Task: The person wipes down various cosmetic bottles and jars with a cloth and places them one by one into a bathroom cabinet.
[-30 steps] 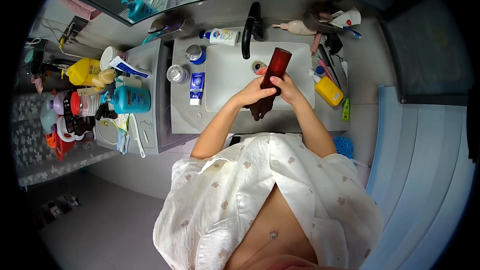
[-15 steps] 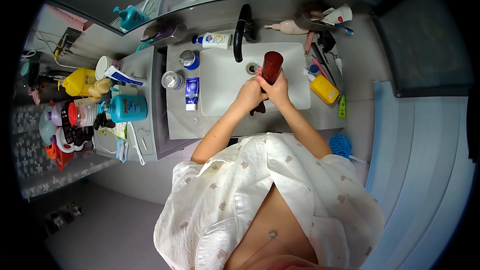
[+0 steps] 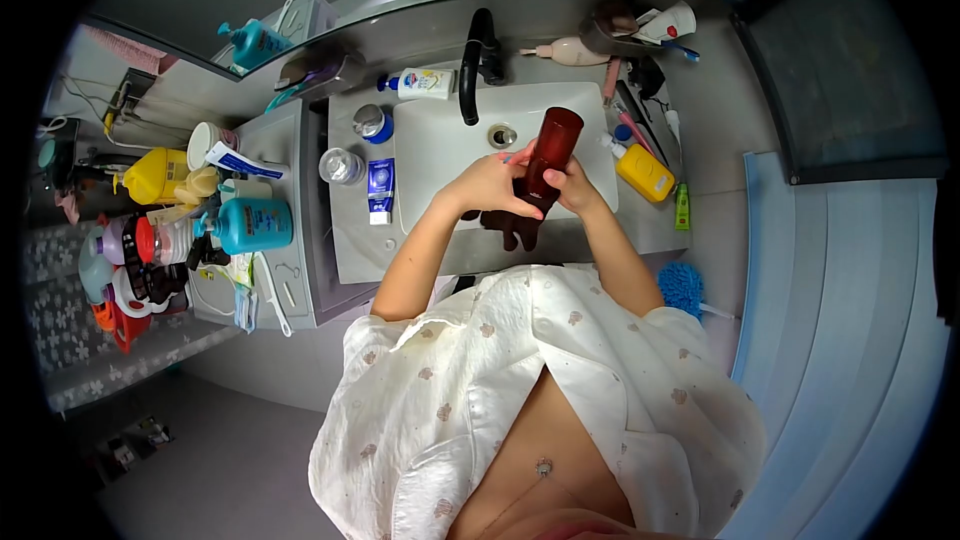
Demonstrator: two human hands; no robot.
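Over the white sink [image 3: 440,175], a dark red bottle [image 3: 556,140] is tilted in both hands, its broad end pointing away from me. My right hand [image 3: 582,190] is closed round its right side, with the thumb across its front. My left hand [image 3: 490,185] grips the lower part from the left; its fingers are partly hidden behind the bottle. Beneath the hands a dark brown, soft-looking thing [image 3: 515,230] hangs over the sink's front edge; I cannot make out what it is or whether it is held.
A black faucet [image 3: 472,80] arches over the sink. Left of it lie a white pump bottle [image 3: 424,83], a blue tube [image 3: 380,188] and jars. A yellow bottle [image 3: 644,172] and a green tube [image 3: 682,208] lie on the right. A turquoise pump bottle [image 3: 255,225] stands on the left cabinet.
The bottle has come slightly toward me and leans further right, with more of it showing. My left hand has shifted left and opened out along it. More of the brown thing shows.
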